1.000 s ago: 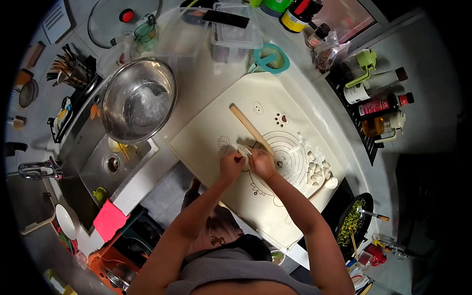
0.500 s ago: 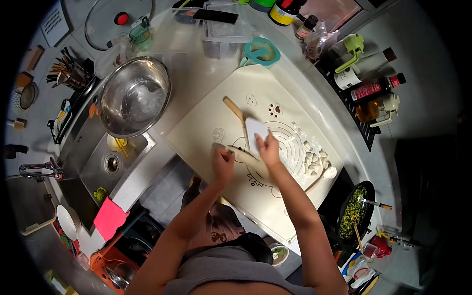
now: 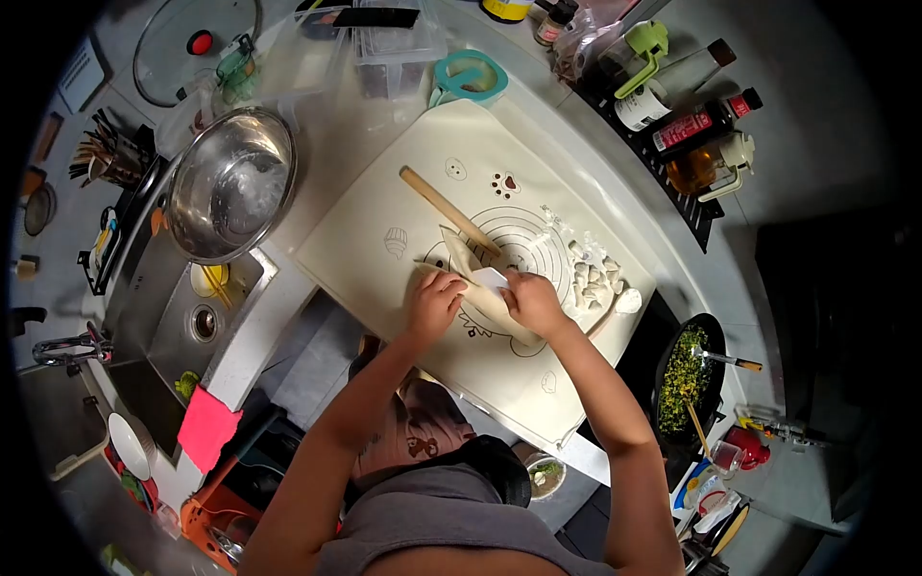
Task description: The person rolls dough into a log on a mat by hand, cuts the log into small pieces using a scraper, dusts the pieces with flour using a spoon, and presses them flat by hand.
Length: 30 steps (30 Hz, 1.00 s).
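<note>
Now that the white scraper (image 3: 491, 278) has been shifted off the rolling pin (image 3: 449, 211) to the raised fold (image 3: 501, 313) on the kneading mat (image 3: 360, 211), scraping seems begun; scraper pinched in right hand (image 3: 536, 303), left hand (image 3: 435, 305) curled at fold, grip unclear.

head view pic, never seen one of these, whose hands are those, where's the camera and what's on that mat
There is no robot here: these are a person's own bare hands, seen by a camera worn on their head, looking forward and down. The right hand holds a white flat tool. The left hand is at a pale strip or fold; I can't tell whether it grips it, or whether that is dough or mat. On the printed mat lie a wooden rolling pin and, to the right, small pale pieces. Beyond the mat are a metal bowl at left and a dark pan of green and yellow food at right.
</note>
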Tool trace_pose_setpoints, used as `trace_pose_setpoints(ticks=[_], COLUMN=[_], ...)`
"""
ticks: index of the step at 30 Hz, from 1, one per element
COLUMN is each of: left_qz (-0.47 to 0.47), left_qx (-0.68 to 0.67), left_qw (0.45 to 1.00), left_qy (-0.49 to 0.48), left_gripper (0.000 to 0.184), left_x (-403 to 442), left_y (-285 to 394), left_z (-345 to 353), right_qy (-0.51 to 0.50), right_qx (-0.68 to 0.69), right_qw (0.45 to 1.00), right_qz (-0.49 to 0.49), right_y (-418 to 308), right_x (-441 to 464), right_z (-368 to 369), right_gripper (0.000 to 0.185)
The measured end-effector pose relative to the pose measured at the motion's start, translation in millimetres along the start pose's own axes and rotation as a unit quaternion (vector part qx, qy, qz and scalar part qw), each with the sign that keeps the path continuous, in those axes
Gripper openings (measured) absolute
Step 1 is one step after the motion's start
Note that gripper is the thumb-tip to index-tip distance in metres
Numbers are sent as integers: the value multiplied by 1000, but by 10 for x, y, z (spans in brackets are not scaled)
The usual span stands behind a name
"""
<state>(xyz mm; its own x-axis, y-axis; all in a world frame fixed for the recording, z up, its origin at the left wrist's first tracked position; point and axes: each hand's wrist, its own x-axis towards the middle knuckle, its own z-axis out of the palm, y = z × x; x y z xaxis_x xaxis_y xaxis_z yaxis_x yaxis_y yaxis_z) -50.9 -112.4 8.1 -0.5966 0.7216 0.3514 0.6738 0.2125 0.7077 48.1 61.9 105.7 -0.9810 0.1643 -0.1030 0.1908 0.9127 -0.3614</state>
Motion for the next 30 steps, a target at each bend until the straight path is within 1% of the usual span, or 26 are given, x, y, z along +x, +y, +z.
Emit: trace_pose_setpoints(ticks=[2, 5, 8, 11, 14, 15, 17, 18, 20, 21, 24, 26, 29, 30], left_qz=[4, 9, 11, 14, 31, 39, 33, 30, 15, 8, 33, 28, 25, 23], left_qx=[0, -6, -4, -4, 9, 15, 30, 37, 37, 36, 19, 28, 44, 49], left_qw=[1000, 1000, 1000, 1000, 999, 998, 999, 999, 999, 999, 999, 998, 996, 995], left_qy=[2, 12, 20, 23, 32, 37, 7, -7, -4, -3, -15, -46, -74, -79], left_gripper=[21, 20, 19, 18, 19, 19, 23, 24, 27, 29, 34, 33, 33, 33], left_x=[-1, -20, -27, -29, -119, -97, -97, -62, -18, -9, 56, 70, 92, 76], left_y=[-2, -28, -13, -24, -190, -183, -144, -99, -85, -88, -146, -143, -152, -164], left_z=[5, 39, 36, 56, 203, 181, 122, 60, -8, -31, -124, -198, -213, -188], right_qy=[-17, -15, -24, -11, -35, -23, 1, -3, -12, -5, 19, 37, 117, 122], right_qx=[-8, -22, -43, -69, -99, -92, -79, -80, -84, -80, -62, -46, -36, -27], right_qw=[1000, 1000, 998, 996, 994, 994, 995, 995, 995, 995, 995, 996, 986, 987], right_qz=[-7, -14, -47, -64, -33, -45, -69, -66, -60, -64, -71, -72, -111, -104], right_y=[3, -21, -65, -31, -64, -61, -48, -50, -53, -39, -4, -1, 79, 99], right_x=[24, 58, 94, 136, 152, 155, 153, 154, 167, 172, 184, 166, 143, 139], right_z=[37, 85, 85, 226, 319, 359, 449, 470, 505, 536, 582, 565, 731, 752], right_gripper=[11, 13, 16, 18, 19, 19, 19, 20, 21, 21, 21, 20, 15, 15])
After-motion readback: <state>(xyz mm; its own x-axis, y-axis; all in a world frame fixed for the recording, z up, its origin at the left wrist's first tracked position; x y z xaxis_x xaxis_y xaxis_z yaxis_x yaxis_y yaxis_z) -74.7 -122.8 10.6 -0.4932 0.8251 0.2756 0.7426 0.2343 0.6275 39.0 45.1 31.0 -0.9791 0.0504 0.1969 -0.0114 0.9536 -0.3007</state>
